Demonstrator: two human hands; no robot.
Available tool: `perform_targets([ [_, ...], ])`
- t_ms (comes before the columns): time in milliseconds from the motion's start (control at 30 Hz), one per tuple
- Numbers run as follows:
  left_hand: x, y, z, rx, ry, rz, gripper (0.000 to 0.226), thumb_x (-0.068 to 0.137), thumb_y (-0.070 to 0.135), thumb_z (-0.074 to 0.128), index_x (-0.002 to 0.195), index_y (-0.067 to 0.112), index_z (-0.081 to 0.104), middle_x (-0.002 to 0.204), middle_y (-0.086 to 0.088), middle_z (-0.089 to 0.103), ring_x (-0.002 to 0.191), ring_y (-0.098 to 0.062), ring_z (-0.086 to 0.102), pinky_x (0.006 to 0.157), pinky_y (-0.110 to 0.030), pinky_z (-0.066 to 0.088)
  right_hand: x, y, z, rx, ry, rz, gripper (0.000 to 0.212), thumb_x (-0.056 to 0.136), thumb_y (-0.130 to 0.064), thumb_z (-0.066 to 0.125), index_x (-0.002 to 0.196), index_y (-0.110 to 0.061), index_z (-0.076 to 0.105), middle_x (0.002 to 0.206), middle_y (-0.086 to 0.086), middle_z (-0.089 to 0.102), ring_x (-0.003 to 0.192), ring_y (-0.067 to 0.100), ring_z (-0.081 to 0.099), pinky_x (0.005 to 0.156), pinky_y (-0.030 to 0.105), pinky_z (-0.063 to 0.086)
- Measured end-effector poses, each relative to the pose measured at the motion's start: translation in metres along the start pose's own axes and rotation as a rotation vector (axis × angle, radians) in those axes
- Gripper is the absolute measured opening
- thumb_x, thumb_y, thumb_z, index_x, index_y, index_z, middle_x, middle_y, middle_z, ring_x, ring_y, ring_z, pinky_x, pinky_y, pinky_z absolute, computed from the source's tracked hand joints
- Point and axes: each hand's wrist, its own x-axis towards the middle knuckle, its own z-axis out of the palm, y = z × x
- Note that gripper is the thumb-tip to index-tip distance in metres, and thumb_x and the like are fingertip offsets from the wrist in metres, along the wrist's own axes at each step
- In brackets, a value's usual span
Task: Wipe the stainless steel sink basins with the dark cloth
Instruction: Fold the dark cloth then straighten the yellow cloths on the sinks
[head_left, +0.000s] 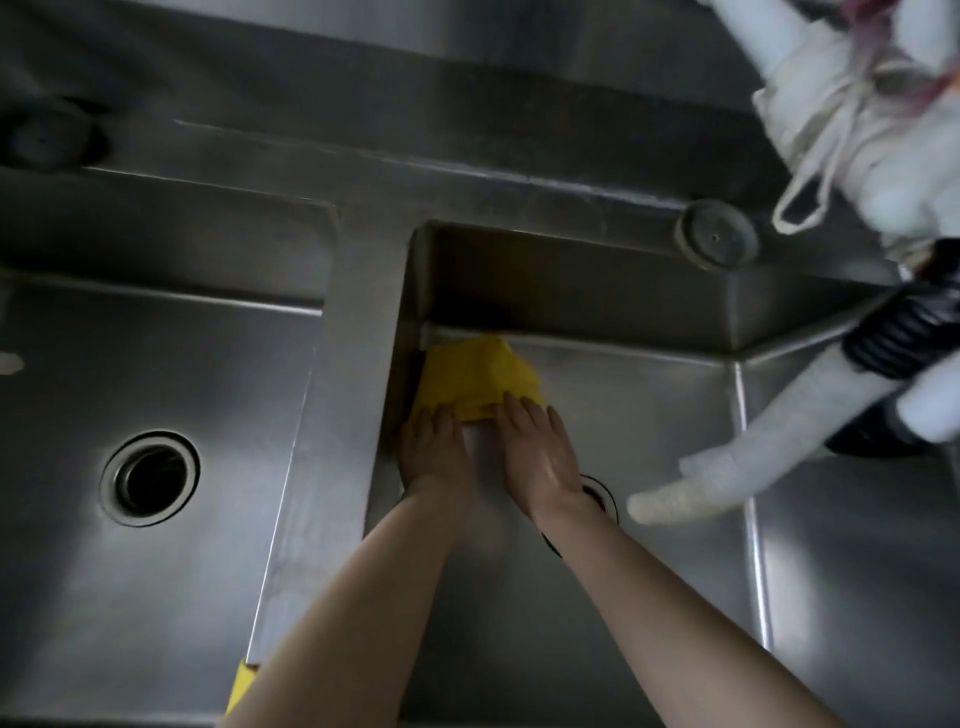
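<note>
While both hands press flat on the cloth (480, 376), the wiping of the right-hand basin (649, 395) looks to be well under way, with the work now at its far left corner. That cloth shows as bright yellow rather than dark, and it lies bunched on the basin floor, its far edge against the back wall and its left edge against the wall under the divider (332, 415). On its near left edge the left hand (434, 449) rests palm down with fingers stretched out and close together; the right hand (540, 449) lies just beside it in the same way, fingertips on the near right edge, so neither hand is gripping, only pushing. My judgement is that the next move calls for keeping the palms down and dragging the cloth along the back wall or toward the drain (602, 493), which sits partly hidden beneath the right wrist. Apart from the cloth, the right basin holds nothing loose, though a white-wrapped spout (691, 483) hangs over it from the right. Nothing lies in the left basin (156, 374) but its open drain hole (149, 475), and it is not yet being wiped.
</note>
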Motion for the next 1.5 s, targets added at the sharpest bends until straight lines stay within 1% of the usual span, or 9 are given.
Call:
perform_targets([
  [100, -0.022, -0.003, -0.005, 0.022, 0.008, 0.054, 0.060, 0.099, 0.019, 0.029, 0.151, 0.011, 0.002, 0.160, -0.005, 0.003, 0.145, -0.029, 0.009, 0.117, -0.048, 0.013, -0.024, -0.007, -0.013, 0.019, 0.100, -0.056, 0.052, 0.069, -0.002, 0.049, 0.119, 0.001, 0.063, 0.124, 0.017, 0.062, 0.112, 0.035, 0.060, 0.097, 0.048, 0.047],
  [367, -0.104, -0.009, -0.027, -0.468, 0.137, 0.012, 0.075, 0.095, 0.021, 0.049, 0.152, 0.012, 0.001, 0.159, -0.012, 0.008, 0.140, -0.031, 0.027, 0.113, -0.040, 0.026, -0.113, -0.043, -0.052, 0.011, 0.284, -0.107, 0.057, 0.075, 0.003, 0.067, 0.130, -0.005, 0.055, 0.134, 0.011, 0.054, 0.121, 0.030, 0.051, 0.103, 0.046, 0.043],
  [500, -0.147, -0.015, -0.026, -0.651, 0.196, 0.076, 0.077, 0.090, 0.021, 0.057, 0.150, 0.008, 0.010, 0.148, -0.022, 0.030, 0.129, -0.038, 0.042, 0.105, -0.041, 0.035, -0.162, -0.059, -0.075, -0.020, 0.360, -0.133, 0.054, 0.080, -0.003, 0.065, 0.133, -0.007, 0.054, 0.139, 0.010, 0.051, 0.127, 0.030, 0.048, 0.105, 0.046, 0.041],
  [633, -0.193, -0.022, -0.029, -0.620, 0.359, 0.166, 0.062, 0.091, 0.009, 0.049, 0.147, 0.017, 0.024, 0.132, -0.017, 0.050, 0.107, -0.037, 0.059, 0.089, -0.045, 0.051, -0.205, -0.066, -0.104, -0.079, 0.438, -0.130, 0.049, 0.088, -0.006, 0.056, 0.137, -0.008, 0.050, 0.146, 0.008, 0.045, 0.132, 0.028, 0.042, 0.107, 0.046, 0.037],
  [867, -0.258, -0.053, -0.047, -0.618, 0.579, 0.259, 0.043, 0.089, 0.008, 0.050, 0.129, 0.024, 0.051, 0.108, -0.011, 0.067, 0.090, -0.038, 0.063, 0.076, -0.046, 0.054, -0.252, -0.064, -0.145, 0.008, 0.707, -0.075, 0.051, 0.086, 0.000, 0.059, 0.136, -0.004, 0.050, 0.144, 0.009, 0.046, 0.125, 0.030, 0.048, 0.102, 0.046, 0.043],
  [1067, -0.286, -0.122, -0.058, -0.501, 0.876, 0.323, 0.040, 0.087, 0.011, 0.060, 0.126, 0.022, 0.058, 0.117, -0.002, 0.067, 0.095, -0.031, 0.065, 0.071, -0.036, 0.053, -0.259, -0.089, -0.142, 0.011, 0.745, -0.150, 0.053, 0.085, 0.002, 0.060, 0.136, -0.004, 0.050, 0.141, 0.010, 0.049, 0.125, 0.028, 0.046, 0.104, 0.041, 0.040],
  [1167, -0.297, -0.150, -0.050, -0.422, 0.989, 0.335, 0.041, 0.088, 0.011, 0.043, 0.124, 0.018, 0.062, 0.123, -0.004, 0.066, 0.107, -0.028, 0.064, 0.081, -0.036, 0.054, -0.265, -0.107, -0.132, 0.017, 0.728, -0.180, 0.047, 0.089, -0.004, 0.052, 0.136, -0.005, 0.051, 0.142, 0.009, 0.049, 0.125, 0.027, 0.047, 0.104, 0.040, 0.040],
  [1300, -0.312, -0.176, -0.010, -0.316, 0.930, 0.364, 0.052, 0.083, 0.013, 0.031, 0.122, 0.016, 0.065, 0.123, -0.006, 0.066, 0.112, -0.029, 0.063, 0.093, -0.042, 0.051, -0.288, -0.125, -0.101, 0.011, 0.626, -0.210, 0.047, 0.090, -0.009, 0.050, 0.137, -0.005, 0.050, 0.144, 0.007, 0.047, 0.124, 0.026, 0.048, 0.105, 0.040, 0.038],
  [1500, -0.332, -0.198, 0.048, -0.405, 0.535, 0.392, 0.059, 0.079, 0.016, 0.031, 0.132, 0.022, 0.056, 0.135, -0.002, 0.057, 0.125, -0.026, 0.053, 0.102, -0.038, 0.043, -0.324, -0.133, -0.042, 0.006, 0.375, -0.263, 0.053, 0.079, -0.009, 0.059, 0.132, -0.010, 0.057, 0.142, 0.001, 0.050, 0.119, 0.020, 0.054, 0.098, 0.037, 0.046],
])
